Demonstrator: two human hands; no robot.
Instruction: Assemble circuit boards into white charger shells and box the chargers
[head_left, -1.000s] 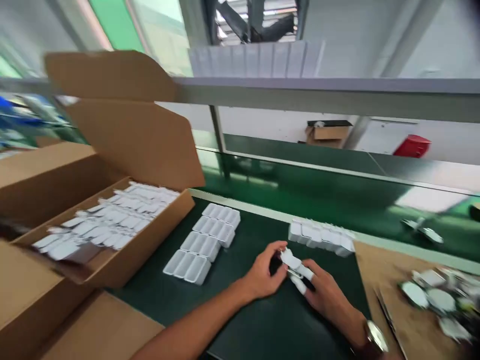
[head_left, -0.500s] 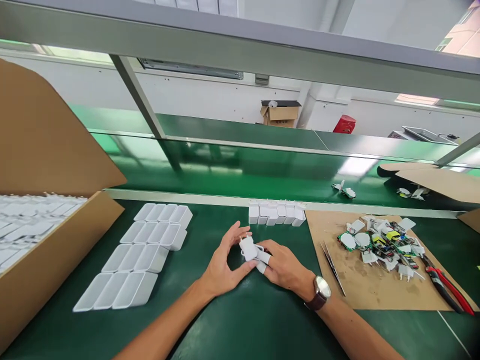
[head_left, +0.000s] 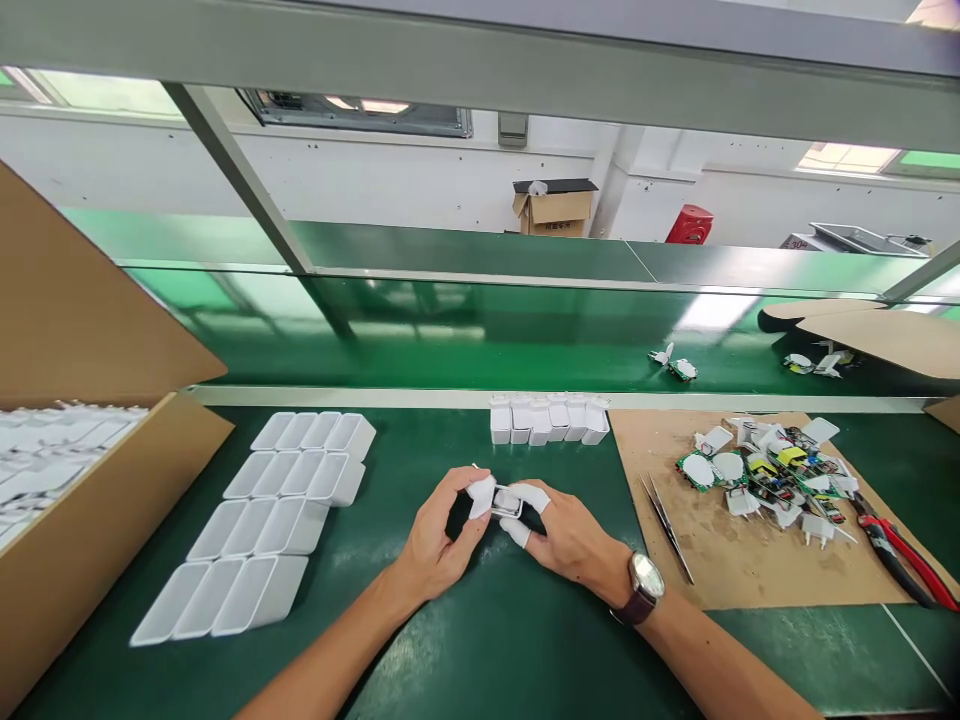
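Between my hands, above the green bench, is a small white plastic casing (head_left: 508, 502) with what looks like a hollow side showing. My left hand (head_left: 439, 530) pinches its left end with thumb and fingers. White material at those fingertips may be part of the casing or finger covers; I cannot tell. My right hand (head_left: 566, 530) grips the right end, white covers on its thumb and index finger, a watch (head_left: 645, 580) on the wrist. Just beyond the hands stands a row of white plastic housings (head_left: 549, 420).
To the left, open white plastic shells (head_left: 251, 525) lie in rows beside a cardboard box (head_left: 142, 470) of white parts. On the right, a brown board (head_left: 720, 580) carries tweezers (head_left: 667, 528), piled circuit boards (head_left: 772, 470) and red-handled pliers (head_left: 900, 555). A metal beam (head_left: 480, 70) crosses overhead.
The white casing has been turned between my fingers, and its rounded outer face no longer shows. My left fingers have closed in on it. The camera view has shifted slightly.
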